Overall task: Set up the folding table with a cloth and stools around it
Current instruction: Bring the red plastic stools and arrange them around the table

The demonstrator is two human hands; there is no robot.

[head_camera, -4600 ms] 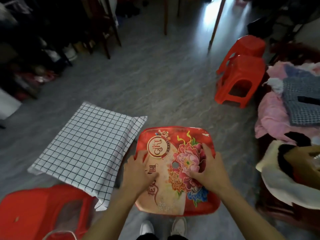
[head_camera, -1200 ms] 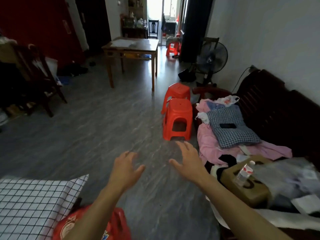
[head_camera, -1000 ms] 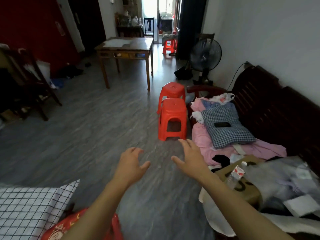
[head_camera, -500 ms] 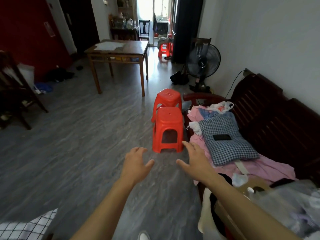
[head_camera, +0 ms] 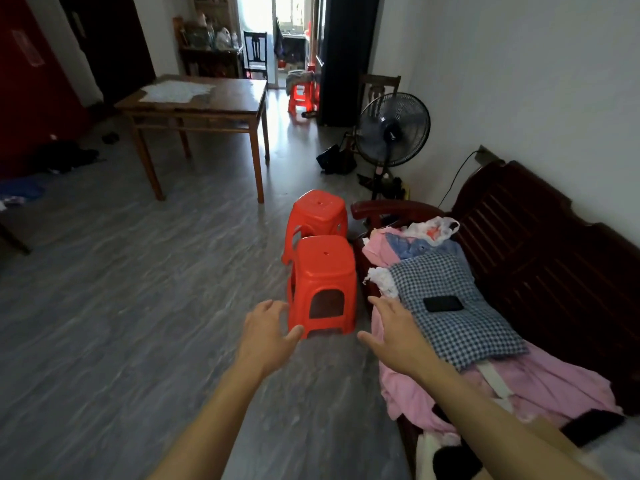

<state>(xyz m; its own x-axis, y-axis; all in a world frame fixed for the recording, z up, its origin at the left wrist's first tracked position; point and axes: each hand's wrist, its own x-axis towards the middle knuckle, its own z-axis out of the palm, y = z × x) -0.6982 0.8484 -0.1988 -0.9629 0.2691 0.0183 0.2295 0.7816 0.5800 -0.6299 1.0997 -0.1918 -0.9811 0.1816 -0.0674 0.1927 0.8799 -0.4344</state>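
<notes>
Both arms out front, left hand and right hand fingers spread wide, holding nothing. Near red stool stands on the floor just ahead between them, untouched; far red stool right behind it, partly hidden. Sofa edge cut off right; folding table, cloth out of frame.

two stools in a row beside the bench, wooden table behind, fan by the wall
</notes>
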